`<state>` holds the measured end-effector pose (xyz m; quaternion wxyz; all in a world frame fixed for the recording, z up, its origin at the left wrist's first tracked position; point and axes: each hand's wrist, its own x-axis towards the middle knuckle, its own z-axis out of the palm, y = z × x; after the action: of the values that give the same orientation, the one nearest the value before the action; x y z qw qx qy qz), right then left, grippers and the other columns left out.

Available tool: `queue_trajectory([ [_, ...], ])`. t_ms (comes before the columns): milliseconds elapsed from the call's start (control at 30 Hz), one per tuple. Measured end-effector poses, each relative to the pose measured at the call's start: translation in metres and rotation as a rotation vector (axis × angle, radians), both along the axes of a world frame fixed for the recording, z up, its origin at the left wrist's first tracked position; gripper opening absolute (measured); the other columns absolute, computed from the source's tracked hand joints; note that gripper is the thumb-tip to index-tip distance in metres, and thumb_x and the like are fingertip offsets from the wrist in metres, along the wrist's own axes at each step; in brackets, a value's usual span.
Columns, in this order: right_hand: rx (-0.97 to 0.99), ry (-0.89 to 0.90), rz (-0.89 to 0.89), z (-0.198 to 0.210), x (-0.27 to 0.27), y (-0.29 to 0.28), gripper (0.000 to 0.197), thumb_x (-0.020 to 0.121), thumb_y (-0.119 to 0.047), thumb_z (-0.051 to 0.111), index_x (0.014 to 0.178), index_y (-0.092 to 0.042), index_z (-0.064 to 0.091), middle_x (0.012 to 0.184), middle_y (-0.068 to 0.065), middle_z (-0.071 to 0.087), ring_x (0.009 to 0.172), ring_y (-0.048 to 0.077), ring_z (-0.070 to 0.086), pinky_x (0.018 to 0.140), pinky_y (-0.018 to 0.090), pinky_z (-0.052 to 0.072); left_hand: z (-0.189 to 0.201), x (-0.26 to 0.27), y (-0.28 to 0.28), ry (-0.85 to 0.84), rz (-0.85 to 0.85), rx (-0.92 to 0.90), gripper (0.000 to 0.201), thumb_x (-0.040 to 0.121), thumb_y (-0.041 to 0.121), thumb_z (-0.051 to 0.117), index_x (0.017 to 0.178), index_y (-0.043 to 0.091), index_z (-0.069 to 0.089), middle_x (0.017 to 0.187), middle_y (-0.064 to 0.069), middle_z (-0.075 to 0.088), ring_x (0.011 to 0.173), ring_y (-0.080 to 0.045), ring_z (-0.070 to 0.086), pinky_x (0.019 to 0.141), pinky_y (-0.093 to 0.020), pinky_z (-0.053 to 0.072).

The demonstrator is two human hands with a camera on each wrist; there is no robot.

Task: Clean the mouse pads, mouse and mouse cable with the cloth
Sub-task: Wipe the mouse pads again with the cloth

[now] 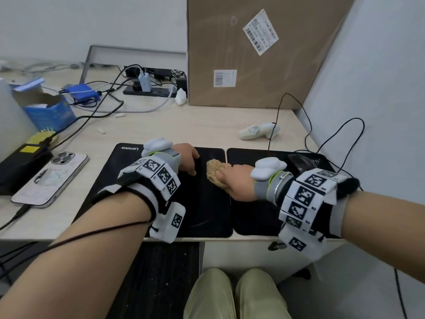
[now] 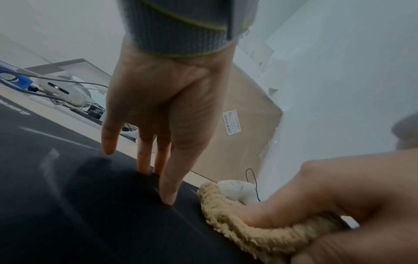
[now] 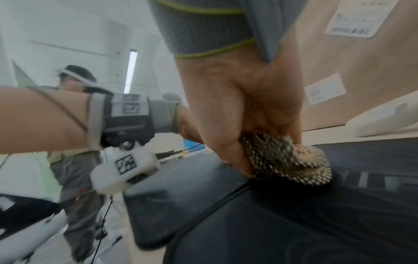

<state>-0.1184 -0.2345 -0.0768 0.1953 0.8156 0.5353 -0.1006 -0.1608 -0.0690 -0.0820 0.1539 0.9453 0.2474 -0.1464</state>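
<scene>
Two black mouse pads lie side by side at the desk's front edge: the left pad [image 1: 207, 208] with a Lenovo logo, the right pad [image 1: 253, 217] beside it. My left hand [image 1: 187, 161] presses straight fingertips [image 2: 167, 200] down on the left pad. My right hand [image 1: 232, 180] grips a bunched tan fluffy cloth [image 1: 215, 171] and holds it on the left pad's right side, near the seam. In the right wrist view the cloth [image 3: 287, 159] sits under my curled fingers. A black mouse [image 1: 299, 163] rests on the right pad's far corner, its thin black cable [image 1: 308, 125] looping toward the wall.
A large cardboard box [image 1: 253, 49] stands at the back right. A white controller-like device [image 1: 259, 131] lies behind the pads. A phone [image 1: 50, 178] lies left of the pads, with a blue box [image 1: 48, 111], a power strip [image 1: 149, 89] and tangled cables behind. Another person [image 3: 74, 125] stands nearby.
</scene>
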Motion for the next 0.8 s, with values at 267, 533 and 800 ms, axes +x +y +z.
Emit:
queue_trajectory([
  [267, 0.089, 0.072, -0.071, 0.005, 0.046, 0.037, 0.037, 0.094, -0.016, 0.048, 0.131, -0.009, 0.049, 0.127, 0.014, 0.056, 0.108, 0.031, 0.057, 0.079, 0.03, 0.04, 0.003, 0.004, -0.002, 0.042, -0.044, 0.043, 0.063, 0.084, 0.021, 0.07, 0.142, 0.017, 0.043, 0.139, -0.004, 0.049, 0.124, -0.025, 0.051, 0.095, -0.031, 0.043],
  [533, 0.018, 0.001, 0.019, 0.005, 0.056, 0.046, 0.047, 0.094, -0.004, 0.038, 0.141, -0.008, 0.037, 0.143, 0.013, 0.043, 0.121, 0.031, 0.051, 0.099, 0.031, 0.041, 0.002, 0.0, -0.003, 0.021, -0.049, 0.045, 0.063, 0.086, 0.021, 0.068, 0.144, 0.018, 0.041, 0.141, -0.004, 0.046, 0.126, -0.026, 0.049, 0.097, -0.032, 0.042],
  [800, -0.165, -0.029, 0.235, -0.001, -0.003, -0.015, 0.062, 0.094, -0.012, 0.04, 0.151, -0.011, 0.014, 0.158, 0.007, 0.018, 0.134, 0.029, 0.04, 0.106, 0.04, 0.04, -0.002, 0.002, 0.007, 0.002, -0.045, 0.024, 0.065, 0.081, 0.026, 0.073, 0.139, 0.02, 0.046, 0.138, -0.003, 0.048, 0.125, -0.025, 0.049, 0.099, -0.032, 0.041],
])
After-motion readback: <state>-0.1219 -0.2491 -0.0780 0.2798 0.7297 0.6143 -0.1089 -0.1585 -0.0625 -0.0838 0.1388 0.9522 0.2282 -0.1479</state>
